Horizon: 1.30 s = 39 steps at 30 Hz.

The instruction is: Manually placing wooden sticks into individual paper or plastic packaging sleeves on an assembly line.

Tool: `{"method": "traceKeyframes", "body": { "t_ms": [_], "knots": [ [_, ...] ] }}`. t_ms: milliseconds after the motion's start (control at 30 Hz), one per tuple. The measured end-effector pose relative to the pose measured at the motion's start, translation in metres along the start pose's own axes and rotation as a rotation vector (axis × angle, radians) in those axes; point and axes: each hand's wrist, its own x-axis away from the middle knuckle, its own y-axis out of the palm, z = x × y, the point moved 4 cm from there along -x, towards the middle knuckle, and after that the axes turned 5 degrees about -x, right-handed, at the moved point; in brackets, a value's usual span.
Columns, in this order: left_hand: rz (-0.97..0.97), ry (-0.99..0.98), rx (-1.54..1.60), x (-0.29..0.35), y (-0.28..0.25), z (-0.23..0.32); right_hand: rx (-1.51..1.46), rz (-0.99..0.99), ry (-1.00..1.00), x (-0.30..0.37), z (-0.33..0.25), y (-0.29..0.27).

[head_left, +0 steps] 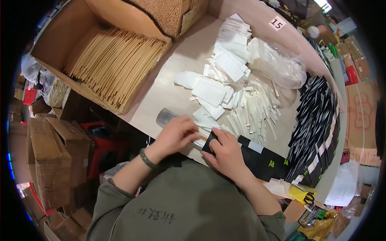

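My right hand [227, 154] is closed around a black paper sleeve [210, 141], thumb and fingers pinching it near the table's front edge. Just to its left, my left hand [177, 134] is closed, its fingertips on thin wooden chopsticks [202, 136] whose ends point at the sleeve's mouth. How far they reach into the sleeve is hidden. Under and beside my left hand lies a see-through plastic piece [164, 117]. More black sleeves [259, 162] lie flat to the right of my right hand, with a small white packet [256, 147] on them.
At the far left, a cardboard box [165, 52] holds many chopsticks; another packed box [161, 14] stands behind it. White napkin packets [211, 91], narrow white packets [255, 110] and a plastic bag [277, 62] cover the middle. Black sleeves [313, 124] are stacked along the raised right rim.
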Motion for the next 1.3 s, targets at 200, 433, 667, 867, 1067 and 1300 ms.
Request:
{"method": "traceKeyframes", "body": {
  "t_ms": [200, 433, 667, 867, 1067, 1300],
  "knots": [
    [0.346, -0.335, -0.039, 0.010, -0.005, -0.024, 0.146, 0.070, 0.108, 0.004, 0.001, -0.004],
    [-0.086, -0.076, 0.125, -0.004, -0.001, 0.049, 0.083, 0.128, 0.113, 0.013, -0.001, -0.032],
    [-0.073, 0.222, -0.538, -0.026, -0.007, 0.037, 0.225, 0.192, 0.005, 0.025, 0.023, -0.144],
    [-0.321, -0.314, 0.100, -0.003, 0.004, 0.020, 0.381, 0.305, 0.345, 0.097, 0.079, -0.213],
    [-0.464, 0.300, 0.306, -0.001, 0.060, 0.094, 0.049, -0.159, 0.102, 0.059, 0.054, -0.050],
    [-0.145, -0.295, -0.115, 0.003, 0.022, 0.021, 0.213, -0.009, 0.519, 0.045, 0.028, -0.048]
  ]
}}
